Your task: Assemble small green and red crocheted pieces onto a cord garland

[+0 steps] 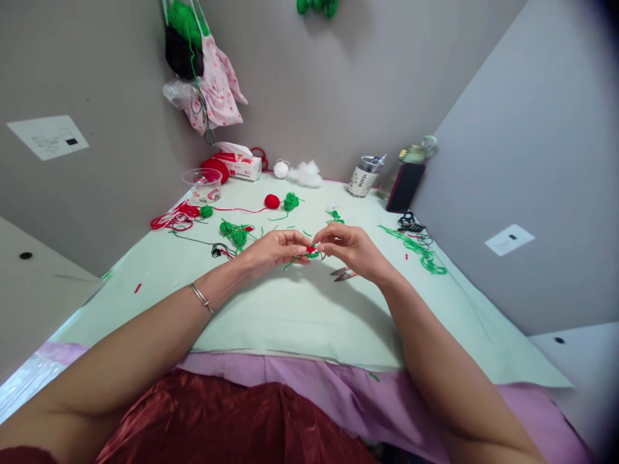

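Observation:
Between the fingertips of both hands is a small red and green yarn piece (311, 250), held above the middle of the table. My left hand (280, 249) pinches its left side, and a green strand hangs below those fingers. On the other side, my right hand (349, 248) has thumb and finger closed at the piece's right edge. A dark thin strand shows near its fingertips. Scissors (343, 274) lie on the table just below my right hand, their handles partly hidden by it.
Green yarn tangles (236, 233) and a red ball (271, 202) lie left of centre. Farther back are a tissue box (244, 166), a clear tub (203, 187), white stuffing (305, 174), a pen holder (363, 177) and a phone (406, 187). Green strands (420, 250) lie right.

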The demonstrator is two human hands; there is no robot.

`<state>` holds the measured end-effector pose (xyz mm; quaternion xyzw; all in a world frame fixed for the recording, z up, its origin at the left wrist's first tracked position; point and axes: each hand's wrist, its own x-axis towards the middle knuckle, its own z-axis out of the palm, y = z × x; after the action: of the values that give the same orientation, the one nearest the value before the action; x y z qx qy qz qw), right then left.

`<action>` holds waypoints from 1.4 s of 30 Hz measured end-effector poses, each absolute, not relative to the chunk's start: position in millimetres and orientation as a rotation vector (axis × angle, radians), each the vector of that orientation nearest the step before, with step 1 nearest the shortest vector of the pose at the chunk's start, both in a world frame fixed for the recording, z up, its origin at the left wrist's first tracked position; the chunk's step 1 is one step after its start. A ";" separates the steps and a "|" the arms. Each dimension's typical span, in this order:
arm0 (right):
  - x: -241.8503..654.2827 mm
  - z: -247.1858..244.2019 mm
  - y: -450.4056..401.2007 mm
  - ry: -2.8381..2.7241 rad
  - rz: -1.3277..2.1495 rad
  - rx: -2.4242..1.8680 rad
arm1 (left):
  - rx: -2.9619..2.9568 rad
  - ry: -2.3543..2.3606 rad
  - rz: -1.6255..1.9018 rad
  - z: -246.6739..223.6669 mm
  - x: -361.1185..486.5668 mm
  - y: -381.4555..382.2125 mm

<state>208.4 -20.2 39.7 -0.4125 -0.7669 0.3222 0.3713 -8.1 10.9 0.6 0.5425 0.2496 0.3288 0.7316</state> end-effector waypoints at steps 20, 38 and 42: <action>182.0 18.8 -32.4 -2.159 -0.039 -1.015 | 1.176 0.684 0.860 -2.6 -0.2 6.5; 217.4 34.8 -3.3 -1.343 1.006 -1.027 | 1.069 0.781 0.982 0.3 -6.7 15.7; 234.5 28.3 3.7 -1.719 0.670 -1.426 | 1.035 0.771 1.003 0.9 -7.6 16.7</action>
<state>234.5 3.7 28.3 -0.5621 -0.6775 0.2642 0.3940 -7.6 16.7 0.9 0.4619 0.3439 0.4474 0.6843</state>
